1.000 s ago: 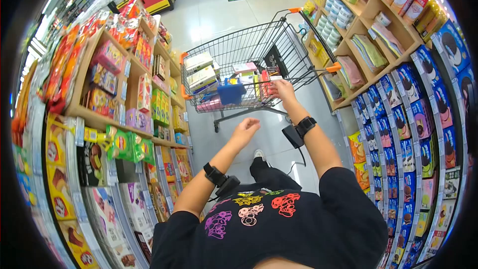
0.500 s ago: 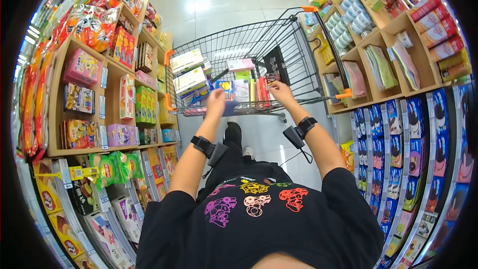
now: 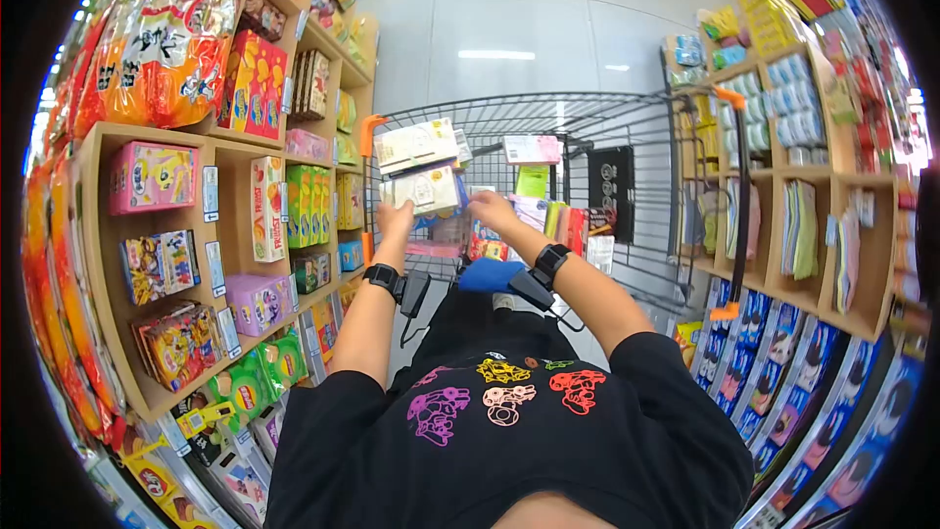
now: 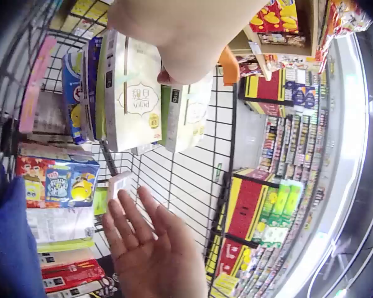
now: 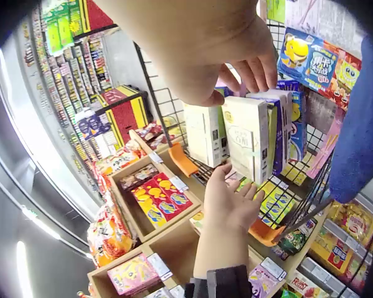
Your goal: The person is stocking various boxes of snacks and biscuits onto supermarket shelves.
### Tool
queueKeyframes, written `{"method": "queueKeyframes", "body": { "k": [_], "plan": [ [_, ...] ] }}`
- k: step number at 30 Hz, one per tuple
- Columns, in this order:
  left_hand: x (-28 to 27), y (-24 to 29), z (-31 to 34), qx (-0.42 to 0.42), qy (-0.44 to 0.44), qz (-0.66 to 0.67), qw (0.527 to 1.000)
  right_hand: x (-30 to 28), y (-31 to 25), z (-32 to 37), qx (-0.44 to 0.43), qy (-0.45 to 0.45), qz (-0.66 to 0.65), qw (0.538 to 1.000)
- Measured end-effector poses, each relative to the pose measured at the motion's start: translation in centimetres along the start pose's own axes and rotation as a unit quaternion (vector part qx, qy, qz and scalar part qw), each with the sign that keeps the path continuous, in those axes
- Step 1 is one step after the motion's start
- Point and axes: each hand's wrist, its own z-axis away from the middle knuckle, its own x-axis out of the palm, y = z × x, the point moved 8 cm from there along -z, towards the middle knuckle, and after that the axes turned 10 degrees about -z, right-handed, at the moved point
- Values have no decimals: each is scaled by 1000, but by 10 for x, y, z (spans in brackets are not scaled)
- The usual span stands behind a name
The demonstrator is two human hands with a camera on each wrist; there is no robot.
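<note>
Cartons (image 3: 415, 145) of pale white colour, two of them, lying in left part of wire shopping cart (image 3: 368, 135), one farther and one nearer, close beside each other. At near left side of nearer carton, left hand (image 3: 395, 223) with grip apart, fingers loosely extended, palm visible in right wrist view. Contact with this carton: not possible to tell. To right of same carton, right hand (image 3: 493, 209), also with grip apart and fingers relaxed, palm well visible in left wrist view. Just beside white cartons, purple box (image 5: 285, 118) and dark blue one. More to right in cart, pink and white box (image 3: 532, 149); nearer from it, bright green pack (image 3: 532, 181), blue and red pack (image 4: 59, 181) with cartoon print, and some red packs (image 3: 573, 227). In right part of cart, dark panel (image 3: 612, 194). At near side, below right wrist, blue thing (image 3: 490, 276), similar to cloth. On left of aisle, wooden shelf (image 3: 233, 181) with snack boxes (image 3: 154, 177); on right, flat colourful packs (image 3: 800, 230) in another shelf. At near end, black T-shirt (image 3: 509, 402) with printed figures, and black band (image 3: 385, 279) on each wrist.
</note>
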Motion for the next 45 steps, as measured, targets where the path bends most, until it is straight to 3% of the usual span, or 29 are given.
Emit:
{"method": "queueKeyframes", "body": {
  "k": [1,2,5,6,9,13,15,20,22,26,30,33,38,41,45],
  "plan": [
    [-13,13,3,-5,12,-57,998,8,-7,-6,-4,16,28,999],
    [-9,18,4,-47,-105,-74,991,13,-7,-9,24,14,-1,1000],
    [9,7,-10,-48,-116,-51,991,29,24,-47,34,37,27,998],
    [-2,20,-3,-50,-82,-86,992,32,22,-50,32,35,35,998],
    [-2,22,-4,-46,-93,-100,990,34,2,-46,16,27,134,990],
    [0,21,-5,-79,-63,-24,995,25,-7,-42,12,85,114,990],
    [5,25,-7,-70,-102,50,991,14,-12,-41,-7,119,95,988],
    [-8,43,11,-86,-102,252,958,-17,-35,-6,40,52,-117,991],
    [-12,56,26,-62,-201,312,927,-30,-61,24,-1,40,-172,984],
    [-39,82,74,25,-298,362,883,-59,-81,73,-116,56,-277,952],
    [-97,112,152,76,-307,414,854,-76,-116,159,-209,55,-353,910],
    [-124,115,222,125,-358,500,779,-80,-117,221,-240,25,-389,889],
    [-161,99,347,213,-421,481,739,-75,-99,316,-263,-65,-450,851],
    [-174,84,403,333,-429,374,752,-71,-93,360,-288,-95,-488,819],
    [-201,65,461,330,-435,348,762,-48,-95,405,-292,-124,-506,802]
  ]
}}
